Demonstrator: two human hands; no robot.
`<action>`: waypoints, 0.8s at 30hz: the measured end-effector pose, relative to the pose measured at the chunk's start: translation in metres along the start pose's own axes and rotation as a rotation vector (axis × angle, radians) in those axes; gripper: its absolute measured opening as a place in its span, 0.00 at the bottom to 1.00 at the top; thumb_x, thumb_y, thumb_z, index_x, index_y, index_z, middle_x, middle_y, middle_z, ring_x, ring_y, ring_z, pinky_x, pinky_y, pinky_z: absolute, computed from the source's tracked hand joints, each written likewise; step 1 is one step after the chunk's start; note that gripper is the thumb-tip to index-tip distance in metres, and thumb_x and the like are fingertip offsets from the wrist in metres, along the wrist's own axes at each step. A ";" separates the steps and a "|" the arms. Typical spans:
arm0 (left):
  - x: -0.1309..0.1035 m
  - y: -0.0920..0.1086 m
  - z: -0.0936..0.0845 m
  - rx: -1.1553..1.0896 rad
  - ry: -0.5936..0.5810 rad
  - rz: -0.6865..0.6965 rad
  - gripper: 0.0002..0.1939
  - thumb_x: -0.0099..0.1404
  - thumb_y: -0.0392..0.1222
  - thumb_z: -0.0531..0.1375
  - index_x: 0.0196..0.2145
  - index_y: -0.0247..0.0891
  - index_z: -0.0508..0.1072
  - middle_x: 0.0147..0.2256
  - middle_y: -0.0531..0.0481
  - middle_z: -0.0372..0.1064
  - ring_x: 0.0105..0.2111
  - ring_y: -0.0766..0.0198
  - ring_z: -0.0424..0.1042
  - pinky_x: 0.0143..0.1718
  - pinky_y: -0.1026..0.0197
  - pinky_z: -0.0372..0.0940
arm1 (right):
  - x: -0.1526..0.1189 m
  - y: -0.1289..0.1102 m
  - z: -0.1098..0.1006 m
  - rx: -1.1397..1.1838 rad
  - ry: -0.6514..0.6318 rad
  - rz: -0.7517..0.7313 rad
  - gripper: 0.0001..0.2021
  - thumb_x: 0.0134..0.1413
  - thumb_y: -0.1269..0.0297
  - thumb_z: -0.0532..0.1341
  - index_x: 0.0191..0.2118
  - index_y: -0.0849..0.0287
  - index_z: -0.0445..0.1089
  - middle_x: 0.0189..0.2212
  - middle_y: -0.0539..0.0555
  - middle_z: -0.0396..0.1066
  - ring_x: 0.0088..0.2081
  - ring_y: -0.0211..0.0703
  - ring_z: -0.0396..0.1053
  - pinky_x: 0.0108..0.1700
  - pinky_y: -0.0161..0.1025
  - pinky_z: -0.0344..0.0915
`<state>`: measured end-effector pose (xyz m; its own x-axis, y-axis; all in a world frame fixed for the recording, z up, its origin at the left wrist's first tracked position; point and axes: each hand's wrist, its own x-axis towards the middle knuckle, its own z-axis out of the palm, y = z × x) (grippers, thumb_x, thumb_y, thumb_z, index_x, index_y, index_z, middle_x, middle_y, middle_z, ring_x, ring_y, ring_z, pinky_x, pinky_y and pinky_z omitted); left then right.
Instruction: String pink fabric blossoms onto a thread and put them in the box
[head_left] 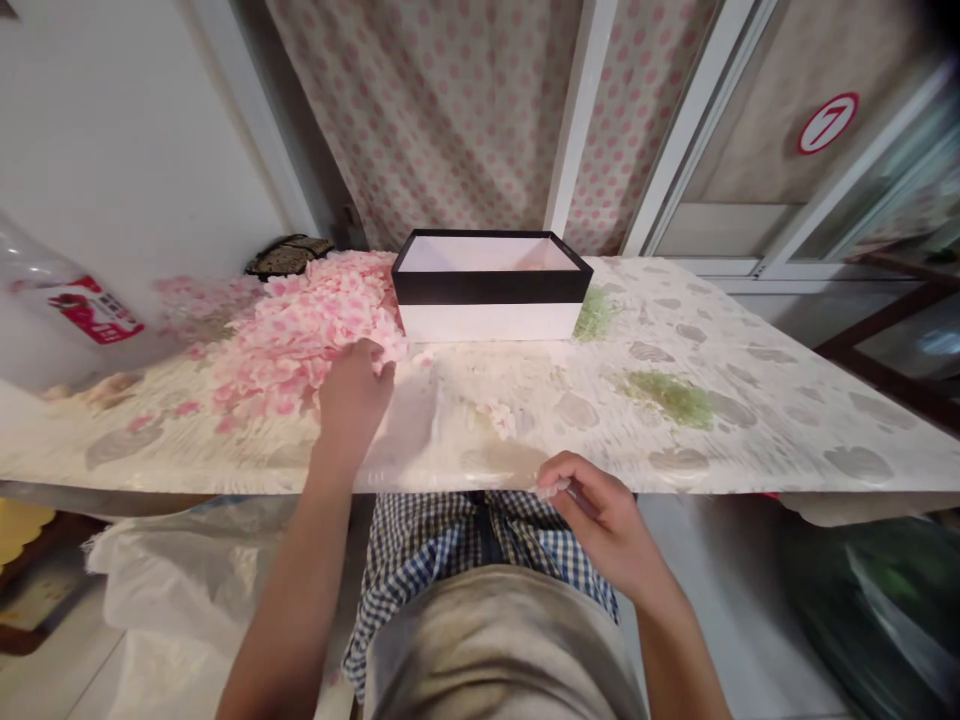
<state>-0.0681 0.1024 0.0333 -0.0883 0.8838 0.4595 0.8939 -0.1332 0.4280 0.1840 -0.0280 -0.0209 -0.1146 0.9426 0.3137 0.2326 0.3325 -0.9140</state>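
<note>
A large heap of pink artificial flower petals (pixel 300 330) lies on the left of the table. My left hand (pixel 356 395) reaches to the heap's right edge, thumb apart from the bent fingers; its fingertips are partly hidden. At the table's front edge, my right hand (pixel 592 505) is closed in a pinch on a small whitish petal-like piece (pixel 553 489). Between the hands lies a small cluster of pale pink petals (pixel 499 415). Behind them stands an open rectangular box (pixel 487 320), white below with a black upper band.
Green stringy tufts (pixel 667 397) lie on the patterned tablecloth (pixel 757 400), with more green (pixel 595 313) beside the box. A clear plastic bottle with a red label (pixel 94 310) is at far left. A dark patterned item (pixel 289 255) sits behind the petals.
</note>
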 end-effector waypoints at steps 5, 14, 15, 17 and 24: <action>0.040 -0.010 0.014 0.183 0.020 -0.023 0.10 0.60 0.38 0.56 0.40 0.36 0.71 0.44 0.33 0.69 0.40 0.41 0.73 0.39 0.46 0.64 | -0.002 0.003 -0.002 0.004 -0.003 0.062 0.06 0.59 0.66 0.55 0.34 0.53 0.69 0.30 0.51 0.71 0.33 0.42 0.69 0.33 0.37 0.64; 0.046 -0.018 0.020 0.249 0.069 -0.060 0.15 0.64 0.38 0.49 0.44 0.37 0.71 0.39 0.39 0.72 0.42 0.46 0.72 0.36 0.52 0.64 | 0.001 0.002 0.000 0.090 -0.028 0.058 0.05 0.58 0.67 0.57 0.33 0.53 0.71 0.29 0.49 0.74 0.33 0.38 0.71 0.35 0.34 0.66; 0.047 -0.020 0.021 0.246 0.061 -0.040 0.15 0.64 0.38 0.50 0.45 0.37 0.71 0.43 0.39 0.71 0.43 0.47 0.71 0.38 0.53 0.64 | 0.001 0.002 0.000 0.091 -0.029 0.058 0.06 0.58 0.67 0.57 0.33 0.53 0.71 0.29 0.49 0.74 0.33 0.38 0.72 0.35 0.34 0.66; 0.049 -0.023 0.025 0.238 0.026 0.007 0.15 0.61 0.41 0.55 0.45 0.37 0.72 0.47 0.39 0.69 0.47 0.47 0.69 0.42 0.53 0.64 | 0.001 0.002 0.000 0.095 -0.030 0.050 0.06 0.58 0.68 0.58 0.33 0.53 0.71 0.29 0.49 0.74 0.33 0.38 0.72 0.35 0.33 0.66; 0.056 -0.036 0.034 0.132 0.061 0.044 0.11 0.61 0.38 0.53 0.31 0.35 0.75 0.39 0.38 0.72 0.45 0.46 0.68 0.51 0.45 0.58 | 0.001 0.001 0.004 0.117 -0.045 0.028 0.06 0.58 0.68 0.58 0.33 0.53 0.71 0.30 0.48 0.74 0.33 0.36 0.72 0.35 0.32 0.66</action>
<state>-0.0903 0.1717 0.0175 -0.0704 0.8491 0.5235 0.9473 -0.1076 0.3019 0.1803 -0.0264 -0.0228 -0.1531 0.9481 0.2786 0.1222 0.2980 -0.9467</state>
